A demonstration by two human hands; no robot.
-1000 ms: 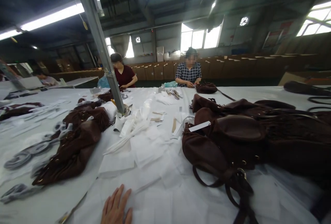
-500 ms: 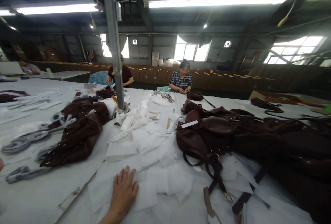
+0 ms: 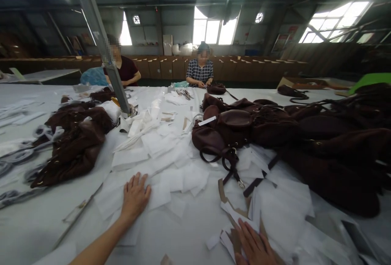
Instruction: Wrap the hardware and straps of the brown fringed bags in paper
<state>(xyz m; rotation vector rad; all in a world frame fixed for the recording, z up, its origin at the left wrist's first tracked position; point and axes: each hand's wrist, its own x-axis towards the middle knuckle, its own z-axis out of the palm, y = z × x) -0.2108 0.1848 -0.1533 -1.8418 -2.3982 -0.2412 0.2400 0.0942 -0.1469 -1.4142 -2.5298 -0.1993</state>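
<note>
My left hand (image 3: pixel 134 195) lies flat and open on a spread of white paper sheets (image 3: pixel 171 163) on the white table (image 3: pixel 36 220). At the bottom edge my right hand (image 3: pixel 255 248) rests flat, fingers stretched, on white slips and a brown cardboard strip (image 3: pixel 232 216). Neither hand holds anything. A heap of dark brown leather bags (image 3: pixel 275 134) lies to the right of the sheets, with a strap and clasp (image 3: pixel 232 167) trailing toward my right hand.
More brown bags (image 3: pixel 73 142) are piled at the left beside grey coiled straps (image 3: pixel 18 159). A slanted metal post (image 3: pixel 104 49) stands on the table. Two people (image 3: pixel 200 71) sit working at the far side. A thin metal ruler (image 3: pixel 76 216) lies near my left arm.
The view has tilted downward. My left hand and forearm have come further into view on the sheets, and my right hand has appeared at the bottom on the paper slips.
</note>
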